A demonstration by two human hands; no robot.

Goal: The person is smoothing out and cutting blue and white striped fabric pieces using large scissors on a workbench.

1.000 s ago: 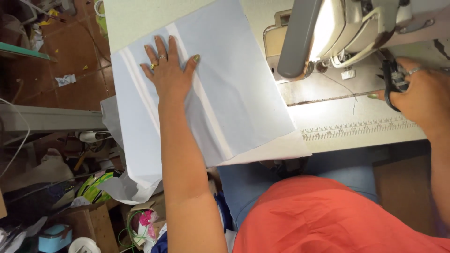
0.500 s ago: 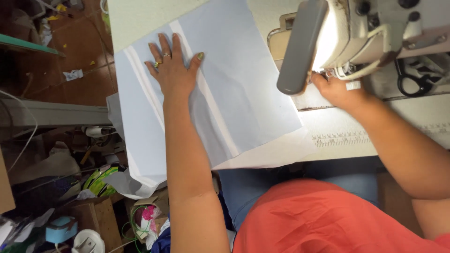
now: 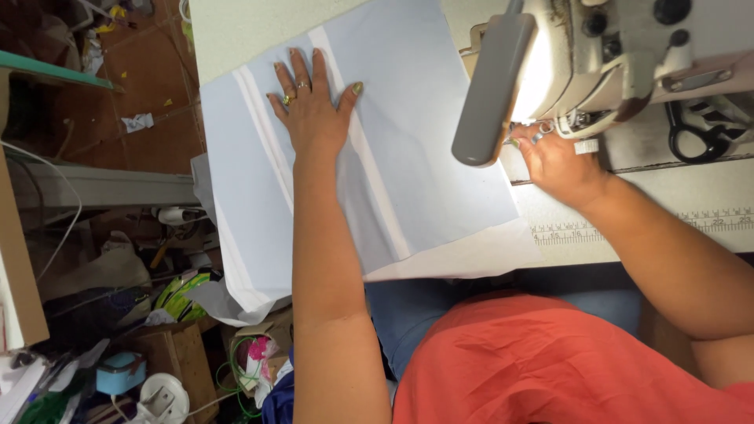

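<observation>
You are working under bright, even light, with the lamp on the sewing machine point(image 3: 597, 55) glaring hard white near your right hand point(image 3: 554, 161). Your left arm is casting a soft shadow on the pale blue cloth point(image 3: 408, 141). The cluttered floor at left is lying dimmer, slightly soft.

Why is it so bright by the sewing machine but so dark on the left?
Head view: the sewing machine carries a lamp, glaring white above the right hand; the left hand on the pale blue fabric is evenly lit and sharp; the floor clutter lies in shade.
</observation>
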